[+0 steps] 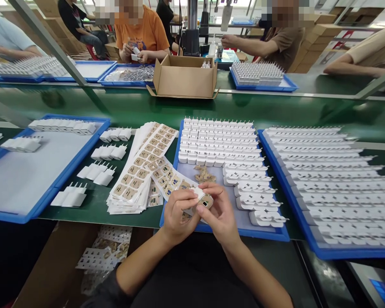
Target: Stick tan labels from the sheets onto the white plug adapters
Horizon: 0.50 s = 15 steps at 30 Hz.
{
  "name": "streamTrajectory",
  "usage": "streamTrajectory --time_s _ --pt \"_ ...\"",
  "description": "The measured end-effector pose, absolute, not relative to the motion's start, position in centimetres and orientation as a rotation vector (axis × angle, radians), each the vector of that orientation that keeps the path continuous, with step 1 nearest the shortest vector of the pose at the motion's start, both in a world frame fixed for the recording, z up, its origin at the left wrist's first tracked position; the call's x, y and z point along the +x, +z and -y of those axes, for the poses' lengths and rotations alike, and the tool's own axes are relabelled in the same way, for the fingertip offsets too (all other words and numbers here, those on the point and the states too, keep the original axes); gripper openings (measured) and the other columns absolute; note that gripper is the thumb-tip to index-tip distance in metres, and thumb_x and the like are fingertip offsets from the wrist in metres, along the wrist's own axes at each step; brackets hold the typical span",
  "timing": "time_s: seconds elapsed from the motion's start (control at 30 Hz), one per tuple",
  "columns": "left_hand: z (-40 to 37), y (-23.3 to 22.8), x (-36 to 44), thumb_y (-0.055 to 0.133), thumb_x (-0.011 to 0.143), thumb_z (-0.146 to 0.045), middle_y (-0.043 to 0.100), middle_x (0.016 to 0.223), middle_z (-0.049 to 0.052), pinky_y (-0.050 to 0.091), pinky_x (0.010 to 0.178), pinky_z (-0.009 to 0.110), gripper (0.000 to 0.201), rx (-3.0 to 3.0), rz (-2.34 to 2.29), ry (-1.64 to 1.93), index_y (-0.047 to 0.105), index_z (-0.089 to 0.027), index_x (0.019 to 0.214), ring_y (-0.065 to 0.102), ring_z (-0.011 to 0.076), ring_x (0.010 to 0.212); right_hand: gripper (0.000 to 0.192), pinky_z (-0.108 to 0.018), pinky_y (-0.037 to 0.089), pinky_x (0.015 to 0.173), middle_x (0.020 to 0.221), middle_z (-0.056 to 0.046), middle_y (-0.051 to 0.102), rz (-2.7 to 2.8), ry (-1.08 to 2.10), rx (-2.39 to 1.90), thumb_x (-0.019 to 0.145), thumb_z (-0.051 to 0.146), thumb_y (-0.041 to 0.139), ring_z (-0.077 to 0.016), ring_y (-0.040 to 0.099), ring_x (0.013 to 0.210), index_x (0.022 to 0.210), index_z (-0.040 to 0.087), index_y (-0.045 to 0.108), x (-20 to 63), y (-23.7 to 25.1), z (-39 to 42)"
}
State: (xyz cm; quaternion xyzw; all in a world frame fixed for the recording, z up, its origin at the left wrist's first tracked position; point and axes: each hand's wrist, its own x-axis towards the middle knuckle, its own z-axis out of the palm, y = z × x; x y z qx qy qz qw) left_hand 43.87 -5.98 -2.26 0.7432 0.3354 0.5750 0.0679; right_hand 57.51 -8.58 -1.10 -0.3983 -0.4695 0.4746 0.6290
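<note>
- Green matte workbench point(93, 201) stretches across a busy assembly room, with a glossy green conveyor belt point(276, 112) running behind it and other people seated on the far side.
- Left hand point(176, 214) is curled narrow, its fingertips pinching a small white plastic charger plug point(199, 193) from the left.
- Right hand point(220, 210) is likewise closed in, thumb and fingers on the same plug, pressing a small tan label with a dark square point(205, 202) at its face.
- That plug sits between both hands, held just above the near edge of a blue-rimmed plastic tray with a pale floor point(211, 228).
- Inside this tray, rows of white chargers stand upright at the back point(218, 141), and others lie on their sides along the right point(259, 201); a few loose tan labels point(204, 174) rest near the middle.
- Left of the tray, fanned white backing sheets of tan stickers point(141, 171) overlap the tray's corner.
- Further left, small clusters of white chargers point(98, 173) lie on the bench beside a large, mostly bare blue tray point(51, 190).
- On the right, another blue tray point(311, 244) carries long rows of white chargers.
- Across the belt stands an open brown cardboard box point(184, 77).
</note>
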Motion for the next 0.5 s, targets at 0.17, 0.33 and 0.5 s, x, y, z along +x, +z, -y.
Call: streamTrajectory --time_s 0.17,0.33,0.5 --pt "5.96 -2.53 43.97 0.074 0.083 -0.013 0.069 0.096 0.003 0.065 0.083 0.035 0.031 2.262 -0.978 1.762 0.058 -0.025 0.106 0.072 0.0191 0.095 0.007 -0.039 0.05 0.099 0.108 -0.004 0.067 0.993 1.075 -0.891 0.089 0.029 0.074 -0.0217 0.063 0.109 0.094 0.028 0.07 57.25 -1.3 8.35" --pt "5.87 -2.66 43.91 0.074 0.08 -0.007 0.069 0.096 0.004 0.066 0.084 0.035 0.034 2.233 -0.946 1.765 0.057 -0.023 0.106 0.072 0.0195 0.097 0.008 -0.038 0.047 0.101 0.11 -0.003 0.068 0.948 1.135 -0.856 0.094 0.026 0.067 -0.0211 0.063 0.109 0.095 0.029 0.074 57.58 -1.67 8.22" --pt "5.81 -2.74 44.02 0.075 0.082 -0.01 0.07 0.095 0.004 0.066 0.083 0.034 0.031 2.275 -0.93 1.8 0.058 -0.022 0.105 0.074 0.02 0.098 0.011 -0.036 0.049 0.099 0.11 -0.003 0.067 0.901 1.176 -0.818 0.088 0.022 0.073 -0.0213 0.061 0.113 0.096 0.029 0.074 57.53 -1.23 8.41"
